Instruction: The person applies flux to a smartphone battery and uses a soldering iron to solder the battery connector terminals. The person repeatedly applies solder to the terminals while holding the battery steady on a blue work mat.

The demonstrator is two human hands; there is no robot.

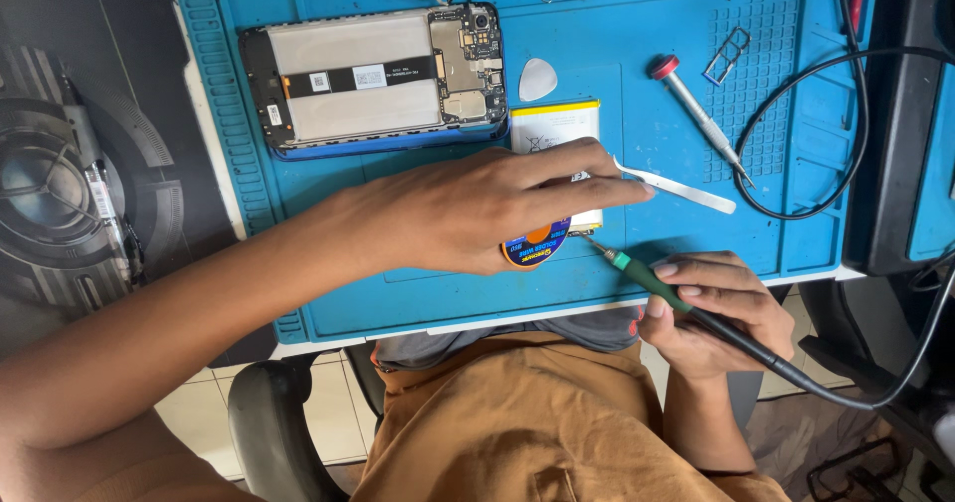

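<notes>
Gripped in the right hand [711, 308], the soldering iron [647, 278] is aimed up-left at the battery [554, 126], which is pinned by the left hand's [468, 213] spread, flat fingers [597, 189] just beyond the tip.

Pale tiled floor [199, 402] under a black chair [269, 432] (daylit).

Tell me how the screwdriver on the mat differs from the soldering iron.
The screwdriver lies loose on the blue mat, untouched; the soldering iron is gripped in the right hand. The screwdriver has a red cap and a bare metal shaft; the soldering iron has a green collar and a black grip. The soldering iron trails a black cable; the screwdriver has none. Both are slim and lie slanted.
</notes>
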